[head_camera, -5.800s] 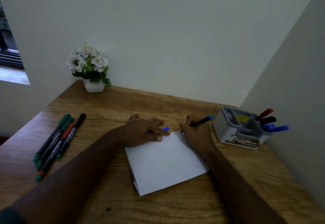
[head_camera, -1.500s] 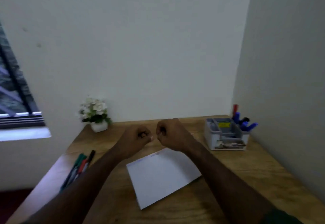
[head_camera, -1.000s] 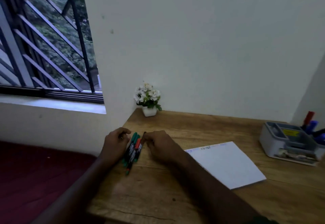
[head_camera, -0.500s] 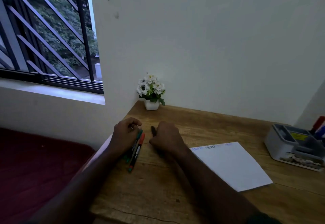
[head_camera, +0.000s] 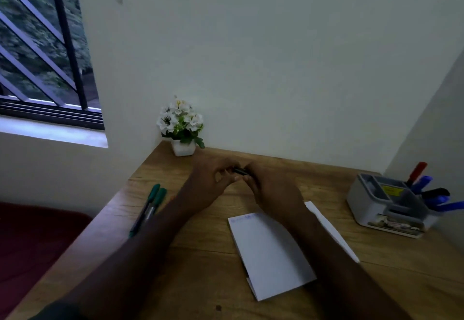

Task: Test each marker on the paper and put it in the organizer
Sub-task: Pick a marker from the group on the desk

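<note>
Both forearms are bare, with a dark sleeve edge (head_camera: 57, 309) showing at the left arm's upper end

A small white pot of white flowers (head_camera: 181, 128) stands beyond the fingers (head_camera: 227, 177), on the wooden counter (head_camera: 200, 257); a barred window (head_camera: 42, 43) lies far left.

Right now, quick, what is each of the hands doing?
Left hand: closed on one end of the black marker.
Right hand: closed on the other end of that marker.
</note>
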`<state>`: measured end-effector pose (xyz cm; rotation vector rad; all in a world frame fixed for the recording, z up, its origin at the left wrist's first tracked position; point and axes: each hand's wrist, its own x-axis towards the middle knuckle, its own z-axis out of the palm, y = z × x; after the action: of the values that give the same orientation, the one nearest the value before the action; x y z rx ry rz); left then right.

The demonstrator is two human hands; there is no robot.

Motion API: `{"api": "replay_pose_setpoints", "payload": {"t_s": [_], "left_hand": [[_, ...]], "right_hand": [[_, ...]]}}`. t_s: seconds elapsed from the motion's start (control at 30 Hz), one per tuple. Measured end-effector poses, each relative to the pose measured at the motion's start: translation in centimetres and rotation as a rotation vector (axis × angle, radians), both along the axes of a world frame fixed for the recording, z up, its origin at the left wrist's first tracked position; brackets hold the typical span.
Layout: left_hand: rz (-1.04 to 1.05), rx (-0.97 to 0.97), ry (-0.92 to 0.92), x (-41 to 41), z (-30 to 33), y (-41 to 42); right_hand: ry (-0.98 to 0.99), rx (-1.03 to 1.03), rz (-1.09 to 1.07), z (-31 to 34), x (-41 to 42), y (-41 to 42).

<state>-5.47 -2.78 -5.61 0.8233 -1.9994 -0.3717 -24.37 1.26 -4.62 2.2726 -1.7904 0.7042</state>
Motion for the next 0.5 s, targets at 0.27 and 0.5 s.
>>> {"api": "replay_pose_setpoints", "payload": {"t_s": [0.27, 0.5], "left_hand": [[0.024, -0.056, -0.086, -1.4, -0.6, -0.2], [0.005, -0.023, -0.195, -0.2, -1.0, -0.6]], "right_hand": [[0.081, -0.09, 0.138, -1.9, -1.6, -1.7], [0.124, -0.078, 0.153, -1.3, -2.2, -0.6]]}}
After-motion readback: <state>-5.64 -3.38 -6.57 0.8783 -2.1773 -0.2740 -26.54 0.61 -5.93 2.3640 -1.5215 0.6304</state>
